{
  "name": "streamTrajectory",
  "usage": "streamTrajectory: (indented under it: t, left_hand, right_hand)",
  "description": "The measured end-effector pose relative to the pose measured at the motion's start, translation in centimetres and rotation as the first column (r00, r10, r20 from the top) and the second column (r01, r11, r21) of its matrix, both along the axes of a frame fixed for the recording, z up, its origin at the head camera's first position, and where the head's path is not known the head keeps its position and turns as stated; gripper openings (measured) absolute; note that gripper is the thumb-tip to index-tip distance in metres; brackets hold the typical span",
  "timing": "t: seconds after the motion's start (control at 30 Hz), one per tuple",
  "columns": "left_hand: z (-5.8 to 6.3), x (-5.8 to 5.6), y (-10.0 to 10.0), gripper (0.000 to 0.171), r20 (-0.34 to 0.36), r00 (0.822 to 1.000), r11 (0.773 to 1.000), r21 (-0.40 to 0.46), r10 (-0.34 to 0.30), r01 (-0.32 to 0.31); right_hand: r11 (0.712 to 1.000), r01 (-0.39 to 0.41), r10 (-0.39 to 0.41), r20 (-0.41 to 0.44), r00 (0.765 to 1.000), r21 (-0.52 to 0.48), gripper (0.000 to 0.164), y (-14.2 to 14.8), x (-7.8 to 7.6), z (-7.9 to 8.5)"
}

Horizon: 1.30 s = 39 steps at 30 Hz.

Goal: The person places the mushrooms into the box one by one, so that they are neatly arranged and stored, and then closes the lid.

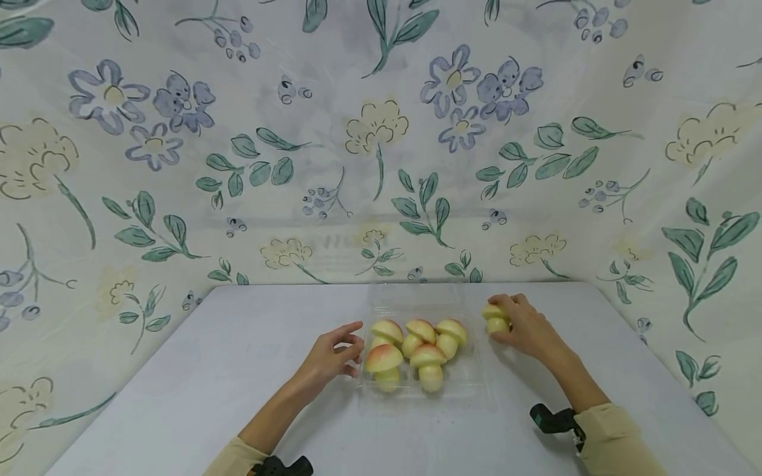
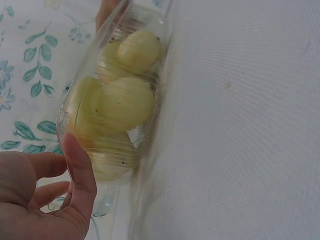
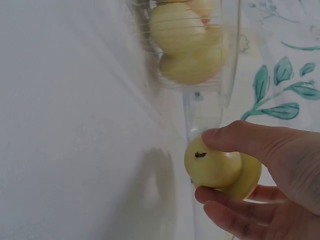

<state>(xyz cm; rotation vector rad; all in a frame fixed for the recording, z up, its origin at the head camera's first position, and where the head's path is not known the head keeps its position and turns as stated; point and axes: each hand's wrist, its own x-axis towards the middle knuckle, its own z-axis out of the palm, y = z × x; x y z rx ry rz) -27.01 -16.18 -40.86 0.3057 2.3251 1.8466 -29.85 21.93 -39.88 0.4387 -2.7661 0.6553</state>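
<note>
A yellow mushroom-shaped piece (image 1: 496, 318) with a rounded cap and thick stem is in my right hand (image 1: 526, 327), to the right of a clear plastic box. Thumb and fingers grip it from both sides, and a dark mark shows on the stem's end (image 3: 202, 156) in the right wrist view. Several similar mushroom pieces (image 1: 383, 360) with reddish-tinged caps sit in the clear box (image 1: 470, 380). My left hand (image 1: 333, 354) is at the box's left side, fingers loosely bent, fingertips right at the rim (image 2: 63, 120).
The box stands on a white table (image 1: 250, 330), its transparent raised lid (image 1: 411, 297) at the back. Behind the table hangs a flower-patterned cloth (image 1: 381, 218). Dark wrist devices (image 1: 553, 420) sit by both sleeves.
</note>
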Motion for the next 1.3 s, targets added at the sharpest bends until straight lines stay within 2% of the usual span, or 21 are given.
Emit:
streamTrajectory:
  t: [0.77, 1.3]
  left_hand:
    - [0.1, -0.1, -0.1, 0.055, -0.017, 1.0, 1.0, -0.012, -0.015, 0.015]
    - [-0.1, 0.1, -0.1, 0.054, -0.014, 1.0, 1.0, -0.004, -0.011, 0.011]
  right_hand:
    - [0.998, -0.059, 0.059, -0.015, 0.998, -0.006, 0.056, -1.5, 1.2, 2.5]
    - [0.987, -0.154, 0.156, 0.043, 0.987, -0.055, 0.058, -3.1, 2.4, 3.7]
